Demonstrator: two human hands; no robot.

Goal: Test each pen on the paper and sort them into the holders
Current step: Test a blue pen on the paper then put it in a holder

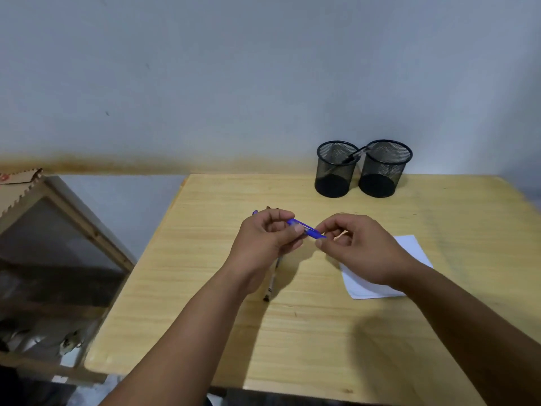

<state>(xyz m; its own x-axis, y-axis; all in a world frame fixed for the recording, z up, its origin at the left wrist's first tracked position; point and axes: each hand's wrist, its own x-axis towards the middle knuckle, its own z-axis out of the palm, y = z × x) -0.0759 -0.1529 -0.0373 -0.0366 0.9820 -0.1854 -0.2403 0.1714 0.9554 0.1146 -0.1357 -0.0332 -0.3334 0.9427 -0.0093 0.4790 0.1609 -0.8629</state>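
1. Far left there was a wooden frame (pixel 67 230) leaning beside the surface (pixel 322 332), with a jagged cardboard edge on top. Not part of the job, just there.

2. The left hand (pixel 265 240) hung over the surface's middle, fingers (pixel 297 230) pressed together on one end of a blue pen (pixel 307 229), thumb on the near side. A bit of blue also poked out behind the knuckles, couldn't tell if it was the same pen.

3. Under that hand and wrist lay another pen (pixel 272 281), pale barrel with a dark tip, flat on the surface and pointing toward the camera. Upper part was hidden by the hand.

4. The blue pen itself was up in the air between both hands, tilted down toward the right, not touching the paper.

5. The right hand (pixel 363 247) had its fingers (pixel 322 244) pinching the other end of the blue pen, thumb and forefinger closed on the tip end. Whether it was on a cap or the bare tip, couldn't tell.

6. The paper (pixel 409 244) was a white sheet lying flat under the right hand and wrist, mostly covered. Couldn't make out any marks on it.

7. Back right, two black mesh holders stood touching each other near the wall. The left holder (pixel 335 171) had a dark pen (pixel 352 156) leaning in it, top resting toward the rim where the two meet. The right holder (pixel 383 171) looked empty apart from that.
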